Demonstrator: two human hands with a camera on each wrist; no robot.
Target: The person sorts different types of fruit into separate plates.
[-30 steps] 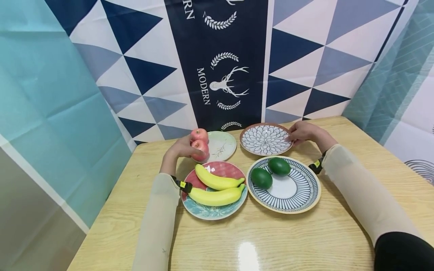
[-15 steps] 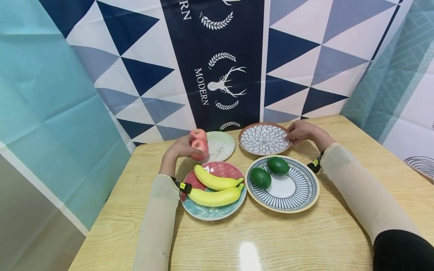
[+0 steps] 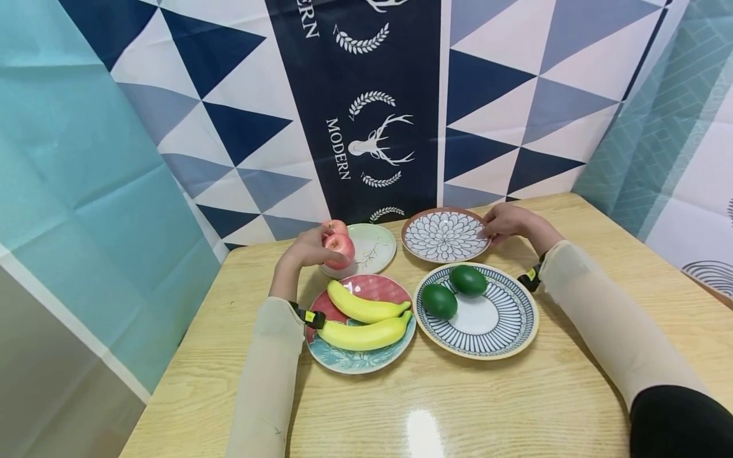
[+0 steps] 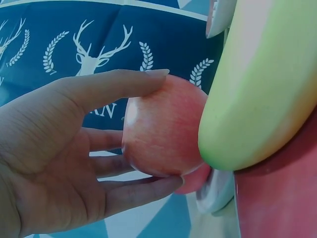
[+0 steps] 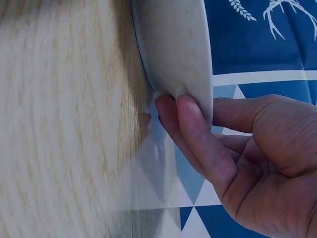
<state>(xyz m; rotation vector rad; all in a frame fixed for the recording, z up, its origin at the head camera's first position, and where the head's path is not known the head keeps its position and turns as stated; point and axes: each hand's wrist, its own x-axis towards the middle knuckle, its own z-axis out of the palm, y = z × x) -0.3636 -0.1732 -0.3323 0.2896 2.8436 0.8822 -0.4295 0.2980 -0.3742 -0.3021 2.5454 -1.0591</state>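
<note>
My left hand (image 3: 305, 252) grips a red apple (image 3: 341, 250) by its side, over the left part of a small pale green plate (image 3: 376, 245). Thumb and fingers curve round this apple (image 4: 166, 126) in the left wrist view. A second apple (image 3: 336, 226) lies just behind, partly covered by the first. At the back right, my right hand (image 3: 509, 222) pinches the rim of a brown-edged plate (image 3: 443, 236) with a flower pattern. The right wrist view shows the thumb on one side of the plate (image 5: 176, 44) and fingertips against its pale underside.
Nearer, a red and teal plate (image 3: 357, 364) bears two bananas, the rear banana (image 3: 366, 306) and the front banana (image 3: 366, 333). Beside it, a blue-striped plate (image 3: 509, 318) carries two green avocados (image 3: 468, 280). A patterned cloth (image 3: 240, 127) hangs behind the wooden table (image 3: 343, 413).
The gripped apple has risen slightly and now covers more of the apple behind it. The right hand keeps its hold on the brown-edged plate; the head view has shifted a little.
</note>
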